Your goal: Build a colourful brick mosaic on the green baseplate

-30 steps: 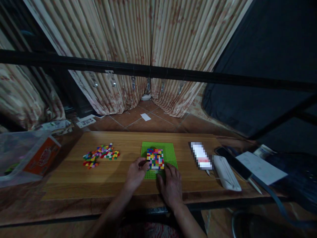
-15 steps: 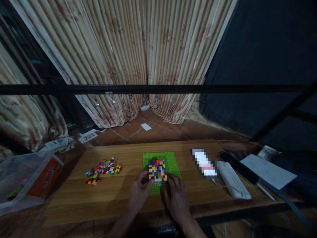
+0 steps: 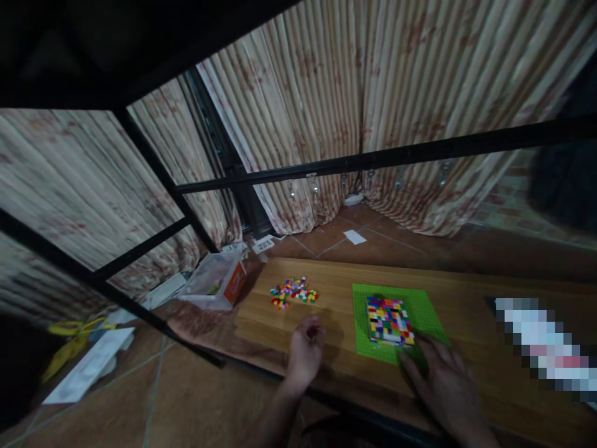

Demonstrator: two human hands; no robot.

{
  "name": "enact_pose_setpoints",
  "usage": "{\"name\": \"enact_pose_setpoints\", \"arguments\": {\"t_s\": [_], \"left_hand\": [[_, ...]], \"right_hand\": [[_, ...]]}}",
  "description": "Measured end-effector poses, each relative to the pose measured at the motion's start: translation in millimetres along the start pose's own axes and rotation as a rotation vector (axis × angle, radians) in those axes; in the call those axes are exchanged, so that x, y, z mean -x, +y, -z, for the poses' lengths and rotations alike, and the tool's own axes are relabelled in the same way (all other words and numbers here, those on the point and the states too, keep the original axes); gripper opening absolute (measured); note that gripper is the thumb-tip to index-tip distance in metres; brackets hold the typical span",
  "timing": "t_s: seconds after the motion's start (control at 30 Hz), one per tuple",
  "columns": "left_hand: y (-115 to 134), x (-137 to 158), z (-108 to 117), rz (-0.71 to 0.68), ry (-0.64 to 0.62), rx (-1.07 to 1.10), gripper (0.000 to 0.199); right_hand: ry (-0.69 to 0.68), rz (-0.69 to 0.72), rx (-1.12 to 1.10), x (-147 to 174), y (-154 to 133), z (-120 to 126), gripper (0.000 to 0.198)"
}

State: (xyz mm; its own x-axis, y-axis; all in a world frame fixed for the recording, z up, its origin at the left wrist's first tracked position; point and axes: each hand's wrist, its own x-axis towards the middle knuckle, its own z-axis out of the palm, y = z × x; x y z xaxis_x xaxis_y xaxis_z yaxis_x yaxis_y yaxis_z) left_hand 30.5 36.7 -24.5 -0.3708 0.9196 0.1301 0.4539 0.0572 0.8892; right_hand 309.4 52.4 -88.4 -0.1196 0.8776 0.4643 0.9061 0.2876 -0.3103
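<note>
A block of small multicoloured toy bricks sits on a green baseplate. My right hand rests at the block's near right corner, fingers stretched out and apart; its fingertips are at the block's edge, and I cannot tell whether they press on it. My left hand is over the table between the baseplate and a pile of loose bricks. Its fingers curl toward the thumb around a dark reddish spot too small to name.
The wooden table also holds a pixelated phone-like object at right. Left of the table stands a clear plastic box with an orange label. A black metal bar crosses in front of the curtains.
The view has swung left and tilted. My left hand has left the brick block and moved left toward the loose pile. My right hand stays beside the block.
</note>
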Motion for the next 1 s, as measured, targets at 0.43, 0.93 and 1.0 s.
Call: {"name": "enact_pose_setpoints", "arguments": {"t_s": [0.43,0.93,1.0], "left_hand": [[-36,-60,74,0.155,0.211,-0.543,0.021],[-29,-52,68,0.137,0.163,-0.586,0.022],[-27,-42,60,0.115,0.122,-0.493,0.020]], "right_hand": [[-0.017,0.031,0.032,4,5,-3,0.056],[-0.040,-0.002,0.034,1,-7,7,0.051],[-0.042,-0.014,0.034,0,-9,9,0.049]]}}
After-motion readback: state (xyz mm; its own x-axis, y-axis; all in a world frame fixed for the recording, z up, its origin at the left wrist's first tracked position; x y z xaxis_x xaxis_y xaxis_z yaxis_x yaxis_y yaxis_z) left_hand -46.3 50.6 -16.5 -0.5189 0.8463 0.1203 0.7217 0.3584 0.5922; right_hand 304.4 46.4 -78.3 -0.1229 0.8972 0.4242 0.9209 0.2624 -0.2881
